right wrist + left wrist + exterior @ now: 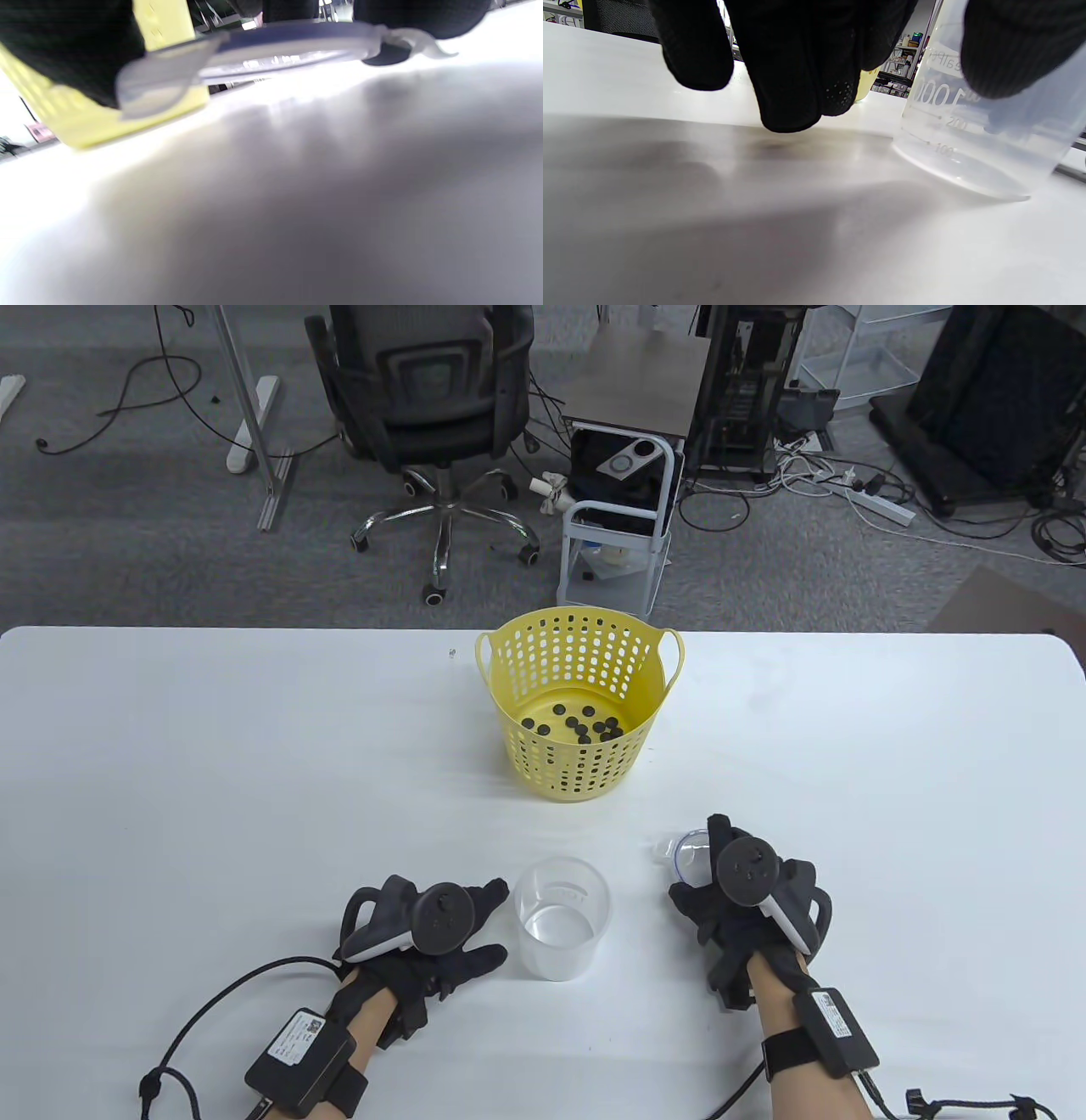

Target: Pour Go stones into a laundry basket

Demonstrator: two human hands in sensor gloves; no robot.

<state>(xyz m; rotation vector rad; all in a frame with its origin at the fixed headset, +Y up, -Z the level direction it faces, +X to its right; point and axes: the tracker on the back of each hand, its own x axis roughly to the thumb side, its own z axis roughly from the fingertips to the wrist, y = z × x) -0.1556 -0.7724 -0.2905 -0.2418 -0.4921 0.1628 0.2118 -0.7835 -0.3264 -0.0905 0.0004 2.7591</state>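
A yellow perforated laundry basket (560, 776) stands upright at the table's middle back, with several black Go stones (581, 725) on its bottom. A clear, empty measuring cup (562, 916) stands upright in front of it. My left hand (496, 923) lies open just left of the cup. In the left wrist view its thumb (1009, 55) is at the cup's wall (967, 140) and its other fingers (797, 84) hang apart from it. My right hand (700, 865), right of the cup, holds a clear, blue-rimmed lid (689, 848) low over the table; the lid (288, 42) also shows in the right wrist view.
The white table (254, 772) stretches wide on both sides. A tiny clear object (451, 653) lies near the far edge, left of the basket. Cables (221, 1001) trail from both wrists at the front edge. An office chair (433, 415) and a cart (619, 517) stand beyond the table.
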